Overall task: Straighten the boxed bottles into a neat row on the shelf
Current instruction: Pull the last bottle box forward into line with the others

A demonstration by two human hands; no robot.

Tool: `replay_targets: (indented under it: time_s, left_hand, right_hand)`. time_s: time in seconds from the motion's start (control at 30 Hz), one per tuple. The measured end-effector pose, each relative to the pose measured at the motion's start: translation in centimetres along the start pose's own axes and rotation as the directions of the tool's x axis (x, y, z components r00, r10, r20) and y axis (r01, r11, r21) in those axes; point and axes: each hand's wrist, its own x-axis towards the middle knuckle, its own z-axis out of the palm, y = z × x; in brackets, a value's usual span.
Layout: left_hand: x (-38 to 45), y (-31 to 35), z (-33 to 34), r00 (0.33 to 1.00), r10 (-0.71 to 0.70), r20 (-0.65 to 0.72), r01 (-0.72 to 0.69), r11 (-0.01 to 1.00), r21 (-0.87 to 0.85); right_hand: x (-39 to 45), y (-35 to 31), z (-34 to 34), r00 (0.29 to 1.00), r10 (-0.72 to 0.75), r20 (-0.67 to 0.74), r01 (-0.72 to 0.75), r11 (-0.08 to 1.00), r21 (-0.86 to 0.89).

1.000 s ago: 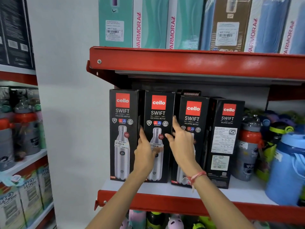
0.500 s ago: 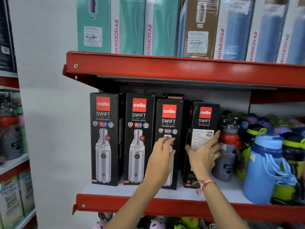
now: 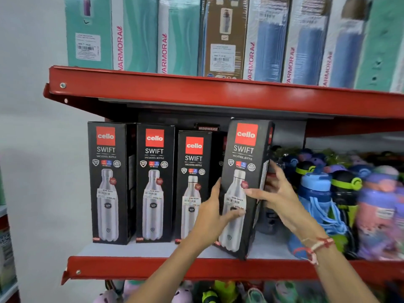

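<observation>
Both hands on the 4th black cardboard Cello Swift bottle box (image 3: 244,171), tilted w/ its top leaning right, at the front edge of the red metal shelf (image 3: 153,270). Left hand (image 3: 213,213) grips its left edge, right hand (image 3: 273,193) clamps the right side. Other 3 black Cello boxes (image 3: 153,182) stand upright to its left.

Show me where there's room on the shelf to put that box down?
Bare shelf shows to the right of the tilted cello box, before the blue bottle. A thin strip runs in front of the three standing boxes. Further right is crowded with bottles.
</observation>
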Motion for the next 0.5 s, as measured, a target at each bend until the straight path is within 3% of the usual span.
replay_targets:
  time_s: [0.1,0.23,0.33,0.5]
  left_hand:
    - [0.2,0.6,1.1,0.997,0.007,-0.075,-0.007,1.000,-0.002]
    - [0.6,1.0,3.5,0.973,-0.059,-0.223,0.068,0.997,0.033]
    - [1.3,0.4,4.4,0.956,-0.107,-0.272,0.125,0.991,0.050]
    - [3.1,-0.7,4.9,0.956,-0.144,-0.254,0.196,0.962,0.190]
  right_hand:
    - [0.3,-0.1,-0.8,0.990,0.061,0.131,-0.070,0.995,0.069]
    - [2.0,0.0,-0.5,0.938,0.146,0.315,-0.136,0.989,-0.054]
    - [2.9,1.1,0.1,0.935,0.149,0.322,-0.113,0.985,-0.127]
    - [4.0,3.3,0.7,0.951,0.168,0.260,-0.145,0.984,-0.105]
